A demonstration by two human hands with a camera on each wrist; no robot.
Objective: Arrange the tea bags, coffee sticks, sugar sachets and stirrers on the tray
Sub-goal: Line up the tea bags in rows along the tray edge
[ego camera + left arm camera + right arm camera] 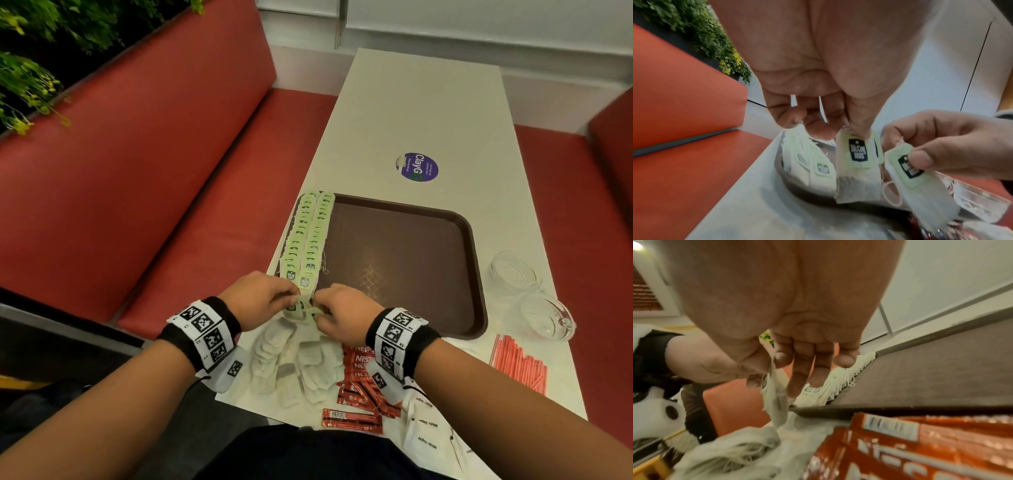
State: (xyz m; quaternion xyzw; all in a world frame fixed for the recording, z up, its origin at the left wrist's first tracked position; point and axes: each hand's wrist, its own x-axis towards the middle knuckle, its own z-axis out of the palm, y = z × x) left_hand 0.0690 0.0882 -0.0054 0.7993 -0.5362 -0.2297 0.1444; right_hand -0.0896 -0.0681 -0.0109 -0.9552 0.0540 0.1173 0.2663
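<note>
Left hand: thumb and fingers pinching 1 tea bag by green tag, bag hanging above near left corner of tray. Right hand: pinching second tea bag by tag, just beside first. 2 rows of tea bags: overlapped along tray's left edge. Loose tea bag pile: on table, near edge. Coffee sticks: right of pile. Sugar sachets: near right forearm. Stirrers: right of tray. 2 glass bowls: beside tray's right edge.

sugar sachets partly under right forearm, cut by bottom edge | coffee sticks blurred, print unreadable in right wrist view | tray left rim hidden beneath tea bag rows
</note>
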